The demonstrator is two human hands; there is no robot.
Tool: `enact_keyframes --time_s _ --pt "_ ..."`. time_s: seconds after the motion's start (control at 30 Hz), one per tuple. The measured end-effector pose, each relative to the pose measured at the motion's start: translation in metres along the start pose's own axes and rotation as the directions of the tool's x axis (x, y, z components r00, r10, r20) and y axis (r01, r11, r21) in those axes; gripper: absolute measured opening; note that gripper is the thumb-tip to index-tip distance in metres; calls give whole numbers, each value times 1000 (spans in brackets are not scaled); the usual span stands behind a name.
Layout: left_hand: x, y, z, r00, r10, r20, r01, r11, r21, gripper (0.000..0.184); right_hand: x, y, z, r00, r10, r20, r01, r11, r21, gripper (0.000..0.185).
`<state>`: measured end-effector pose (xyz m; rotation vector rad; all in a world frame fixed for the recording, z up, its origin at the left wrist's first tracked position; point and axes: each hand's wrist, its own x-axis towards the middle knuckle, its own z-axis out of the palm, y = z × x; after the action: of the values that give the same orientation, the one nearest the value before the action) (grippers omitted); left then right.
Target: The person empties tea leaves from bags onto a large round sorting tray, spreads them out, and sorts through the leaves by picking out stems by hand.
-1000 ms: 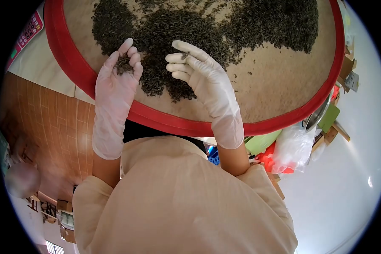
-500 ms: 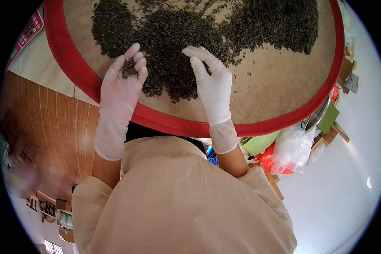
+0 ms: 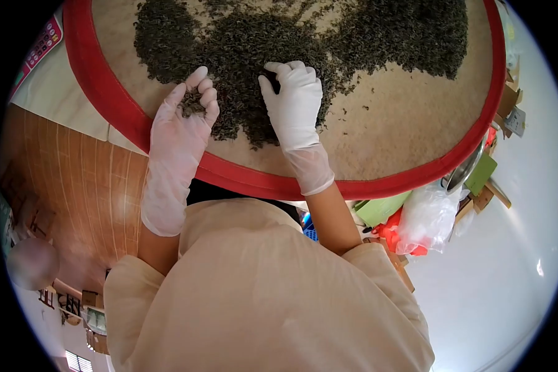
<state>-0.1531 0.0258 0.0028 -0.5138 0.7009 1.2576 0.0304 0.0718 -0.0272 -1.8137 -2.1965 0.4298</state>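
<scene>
Dark, curled dried tea leaves (image 3: pixel 242 46) lie heaped on a round, tan tray with a red cloth rim (image 3: pixel 254 180). My left hand (image 3: pixel 189 111), in a thin whitish glove, is turned palm up near the tray's left front side. Its fingers curl around a small clump of tea leaves (image 3: pixel 192 104). Over the front of the middle heap is my gloved right hand (image 3: pixel 293 96), palm down. The right thumb and index finger are bent and slightly apart above the leaves. The other right fingertips are partly hidden.
A pink calculator-like keypad (image 3: pixel 42 46) lies on the pale surface at the upper left. Beyond the tray's right front edge are a metal bowl (image 3: pixel 465 167), clear plastic bags (image 3: pixel 429 217), a green panel (image 3: pixel 384 209) and cardboard boxes. Wooden flooring (image 3: pixel 87 180) shows at left.
My right hand has moved left across the heap and turned more palm down, its thumb and index finger spreading. My left hand has shifted slightly right, still cupping the leaves.
</scene>
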Motion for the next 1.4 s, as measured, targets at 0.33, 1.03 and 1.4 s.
enact_keyframes --time_s 0.33,1.03,1.4 --pt "-2 15 -11 994 27 103 -16 994 -111 37 -6 -5 -18 925 364 110 -362 758 542 8" --pt "1 -22 5 999 -26 25 19 966 260 44 -19 -65 -61 778 298 554 -628 386 675 8" --pt "2 -12 4 1000 -23 16 22 998 58 43 -24 -50 -59 817 357 453 -573 410 710 14"
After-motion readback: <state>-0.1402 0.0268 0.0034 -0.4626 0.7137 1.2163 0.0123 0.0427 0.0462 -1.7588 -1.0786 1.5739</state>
